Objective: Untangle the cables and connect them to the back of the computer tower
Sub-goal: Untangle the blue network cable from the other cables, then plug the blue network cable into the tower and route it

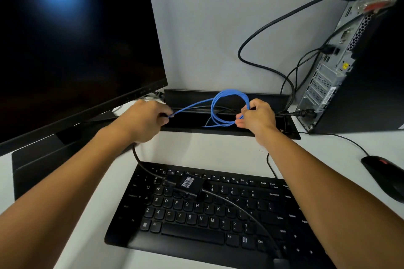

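Observation:
A blue cable [227, 102] is wound in a loose coil above the open black cable tray [220, 131] at the back of the desk. My right hand [255, 119] pinches the coil's right side. My left hand [145, 121] grips the free strand that runs out leftward from the coil. The computer tower [347, 54] stands at the right, its rear panel facing me. Several black cables [269, 26] are plugged into that panel. A black adapter with a barcode label [189, 183] lies on the keyboard with its black lead running across the keys.
A dark monitor [72, 46] fills the left side. The black keyboard [203, 216] lies in front of me. A black mouse [384, 172] sits at the right edge, its lead running back to the tower. A grey partition [207, 35] closes off the back.

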